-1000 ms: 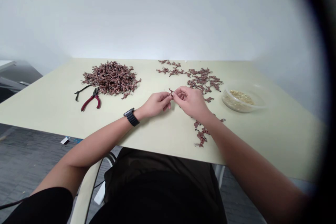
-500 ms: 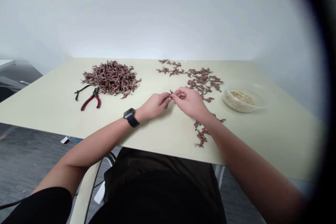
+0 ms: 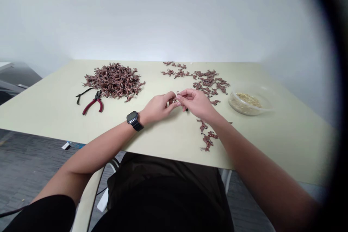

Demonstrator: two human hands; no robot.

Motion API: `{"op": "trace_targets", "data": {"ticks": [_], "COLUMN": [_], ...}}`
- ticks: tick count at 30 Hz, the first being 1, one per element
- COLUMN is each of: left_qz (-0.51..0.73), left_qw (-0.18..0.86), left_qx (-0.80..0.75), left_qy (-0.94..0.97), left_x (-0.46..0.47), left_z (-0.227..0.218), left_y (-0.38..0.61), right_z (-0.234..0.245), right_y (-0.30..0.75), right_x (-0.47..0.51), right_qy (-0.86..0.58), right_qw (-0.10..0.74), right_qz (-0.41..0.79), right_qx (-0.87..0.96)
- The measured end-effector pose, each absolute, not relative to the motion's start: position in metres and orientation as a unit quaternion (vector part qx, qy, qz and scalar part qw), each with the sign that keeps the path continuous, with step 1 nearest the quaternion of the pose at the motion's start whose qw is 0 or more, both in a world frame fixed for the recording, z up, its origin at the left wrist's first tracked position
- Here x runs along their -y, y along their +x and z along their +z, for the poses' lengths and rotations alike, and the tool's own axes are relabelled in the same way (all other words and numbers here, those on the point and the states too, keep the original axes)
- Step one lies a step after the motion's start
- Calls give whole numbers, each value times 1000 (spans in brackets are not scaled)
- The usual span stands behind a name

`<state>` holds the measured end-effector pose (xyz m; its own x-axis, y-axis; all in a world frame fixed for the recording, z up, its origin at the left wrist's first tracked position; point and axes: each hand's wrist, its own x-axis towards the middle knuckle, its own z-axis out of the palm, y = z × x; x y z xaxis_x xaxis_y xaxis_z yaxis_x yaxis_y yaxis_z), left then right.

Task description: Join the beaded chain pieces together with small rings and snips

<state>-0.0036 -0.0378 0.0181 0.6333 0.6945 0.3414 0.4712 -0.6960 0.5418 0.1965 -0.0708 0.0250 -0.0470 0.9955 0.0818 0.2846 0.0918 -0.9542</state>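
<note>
Brown figurine (image 3: 174, 99), mostly hidden, pinched by left hand (image 3: 157, 109) and right hand (image 3: 198, 104); outline unclear.

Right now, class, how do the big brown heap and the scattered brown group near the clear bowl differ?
The heap is piled high; the scattered group lies low and spread out. The heap is larger overall than the scattered group. The heap lies by the red-handled pliers, the scattered group by the clear bowl. Both consist of small brown figures on one pale table.
</note>
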Motion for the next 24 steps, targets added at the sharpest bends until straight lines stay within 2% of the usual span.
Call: {"op": "trace_targets", "data": {"ticks": [4, 7, 9, 11, 13, 17, 24], "left_qz": [210, 196, 212, 231, 240, 246, 257], "left_qw": [39, -1, -13, -10, 13, 67, 99], "left_qx": [-337, -349, -376, -400, -409, -406, -395], "left_qy": [917, 916, 902, 887, 880, 878, 877], "left_x": [36, 30, 24, 19, 15, 15, 24], "left_z": [17, 17, 17, 18, 19, 20, 24], "left_y": [-5, -7, -9, -11, -13, -15, -10], "right_z": [26, 24, 21, 16, 9, 0, -2], "right_y": [197, 203, 208, 210, 209, 203, 200], "right_x": [73, 71, 67, 64, 61, 60, 58], "right_qy": [-530, -530, -545, -544, -522, -499, -496], "right_qw": [414, 382, 366, 338, 294, 251, 242], "right_qz": [410, 389, 307, 213, 180, 205, 222], "right_qx": [617, 650, 689, 738, 780, 804, 804]}}
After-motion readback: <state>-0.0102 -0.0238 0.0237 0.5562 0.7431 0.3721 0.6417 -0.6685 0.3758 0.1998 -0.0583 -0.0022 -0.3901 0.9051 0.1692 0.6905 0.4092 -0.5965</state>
